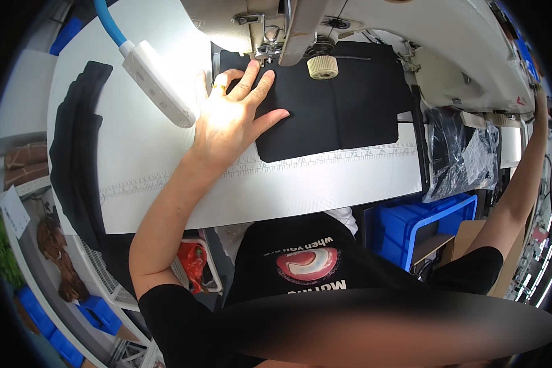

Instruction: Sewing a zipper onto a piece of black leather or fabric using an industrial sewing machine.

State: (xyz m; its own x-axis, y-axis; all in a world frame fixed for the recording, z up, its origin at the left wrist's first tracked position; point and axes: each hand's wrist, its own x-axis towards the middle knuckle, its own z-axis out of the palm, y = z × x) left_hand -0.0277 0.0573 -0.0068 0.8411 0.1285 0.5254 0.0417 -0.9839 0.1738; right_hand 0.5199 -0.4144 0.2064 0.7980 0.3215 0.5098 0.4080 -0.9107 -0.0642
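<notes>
A black fabric piece point(362, 104) lies flat under the head of a white sewing machine point(472, 37). My left hand point(230, 116) rests on the left part of this fabric. Its fingers are spread, the tips close to the presser foot point(264, 52), and a gold ring circles one finger. My right arm reaches up along the far right to the end of the machine. The right hand point(538, 101) is small there at the picture's rim, and its fingers cannot be made out.
A white lamp point(159, 83) on a blue flexible neck lights the white table point(288, 199), which bears a printed ruler scale. Folded black fabric point(76, 153) hangs over the left edge. At right are a clear plastic bag point(463, 153) and a blue bin point(389, 230). A basket point(214, 267) holds something red.
</notes>
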